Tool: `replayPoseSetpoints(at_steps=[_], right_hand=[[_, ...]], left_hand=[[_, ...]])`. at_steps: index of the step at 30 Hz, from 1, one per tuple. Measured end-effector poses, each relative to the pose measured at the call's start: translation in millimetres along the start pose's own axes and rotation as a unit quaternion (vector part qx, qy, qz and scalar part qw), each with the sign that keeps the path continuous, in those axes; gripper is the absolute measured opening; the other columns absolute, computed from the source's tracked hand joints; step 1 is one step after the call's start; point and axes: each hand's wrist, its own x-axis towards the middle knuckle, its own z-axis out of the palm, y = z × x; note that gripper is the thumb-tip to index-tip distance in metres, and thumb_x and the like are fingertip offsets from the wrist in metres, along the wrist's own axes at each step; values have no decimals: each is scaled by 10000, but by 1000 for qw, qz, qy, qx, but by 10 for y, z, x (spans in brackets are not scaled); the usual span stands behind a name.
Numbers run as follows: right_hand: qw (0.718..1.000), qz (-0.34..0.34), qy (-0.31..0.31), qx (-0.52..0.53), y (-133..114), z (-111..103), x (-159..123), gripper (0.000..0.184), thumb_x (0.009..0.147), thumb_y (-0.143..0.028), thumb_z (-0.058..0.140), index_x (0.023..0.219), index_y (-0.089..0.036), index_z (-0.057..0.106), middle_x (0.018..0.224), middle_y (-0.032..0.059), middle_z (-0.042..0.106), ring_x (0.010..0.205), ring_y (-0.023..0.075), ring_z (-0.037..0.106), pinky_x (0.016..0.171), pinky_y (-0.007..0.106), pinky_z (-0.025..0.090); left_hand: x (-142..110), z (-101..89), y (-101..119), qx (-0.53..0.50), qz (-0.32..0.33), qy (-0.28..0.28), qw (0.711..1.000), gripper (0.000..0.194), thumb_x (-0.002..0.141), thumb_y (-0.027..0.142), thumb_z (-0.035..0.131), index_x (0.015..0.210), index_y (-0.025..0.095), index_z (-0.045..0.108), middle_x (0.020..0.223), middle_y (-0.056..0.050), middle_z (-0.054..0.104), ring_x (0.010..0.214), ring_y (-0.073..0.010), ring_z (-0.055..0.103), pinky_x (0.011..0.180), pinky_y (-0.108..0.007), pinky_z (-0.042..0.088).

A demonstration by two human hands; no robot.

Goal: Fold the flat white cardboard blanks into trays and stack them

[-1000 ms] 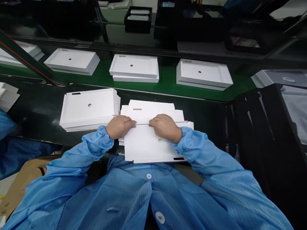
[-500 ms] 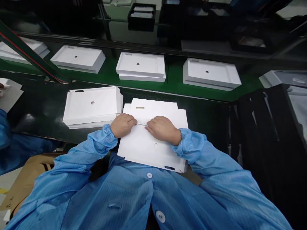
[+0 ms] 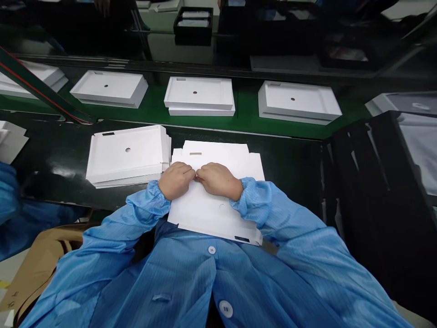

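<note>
A flat white cardboard box blank (image 3: 205,212) with notched corners and a small slot lies in front of me, its near edge against my blue smock. My left hand (image 3: 177,180) is closed at the fold line across its middle, pinching the cardboard near its left side. My right hand (image 3: 218,180) is closed on the same fold just beside it, the two sets of fingertips almost touching. The fingertips and the bit of cardboard between them are mostly hidden. To the left of the blank is a stack of folded white box trays (image 3: 128,155).
White box trays (image 3: 200,93) sit in several piles along the green strip behind the bench. A black partitioned holder (image 3: 368,182) stands on the right. A slanted green post (image 3: 44,89) crosses the left. A co-worker's blue sleeve (image 3: 10,196) shows at far left.
My right hand has slid left along the fold until it meets my left hand, covering the thin strip that showed between them. My left hand stays in place on the blank.
</note>
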Motion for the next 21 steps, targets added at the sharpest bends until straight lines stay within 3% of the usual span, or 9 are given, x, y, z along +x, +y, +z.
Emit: replayPoseSetpoints(at_steps=[4,6,9,11,16,19,21], right_hand=[[998,38,49,12,208,-196,-21,250,1018,-287,484,905,-185,682,929,91,718,885,228,607,765,328,363],[993,76,87,18,352,-347,-58,258,1019,-293,478,882,-184,668,923,90,712,876,227,601,755,323,359],[983,134,122,6,553,-559,-140,296,1035,-333,440,910,-183,663,942,95,713,867,231,602,726,326,346],[978,168,119,-18,652,-658,-197,324,1043,-350,415,951,-175,671,968,106,722,864,236,609,717,329,340],[962,248,106,-46,795,-749,-285,359,1026,-371,425,966,-146,698,959,142,736,831,250,627,703,330,355],[953,266,144,4,848,-718,-302,354,1003,-362,435,892,-151,696,865,123,721,791,242,621,696,328,373],[946,257,183,77,887,-652,-319,316,979,-343,440,968,-149,688,837,91,708,770,225,615,697,321,396]], left_hand=[[92,-146,-63,-62,-64,60,994,251,987,309,520,1071,174,714,1029,-113,735,992,-249,668,915,-405,510],[124,-270,-117,-87,-128,65,986,406,968,434,561,1267,174,649,1182,-133,712,1093,-276,652,973,-426,502],[140,-449,-193,-161,-223,-11,961,554,921,562,584,1347,208,604,1017,-69,751,897,-243,686,834,-376,541],[153,-522,-218,-229,-244,-53,941,600,894,612,589,1359,233,597,890,-21,740,782,-203,672,737,-323,540],[413,-565,-278,-255,-213,-51,942,550,840,482,666,1335,243,631,917,-13,715,806,-198,655,793,-335,545],[734,-543,-433,-273,-218,-22,937,496,833,370,682,1300,203,656,1113,-51,715,987,-235,653,949,-392,525],[935,-492,-564,-298,-244,-9,923,514,846,329,682,1329,160,634,1162,-71,697,1022,-234,644,977,-425,510]])
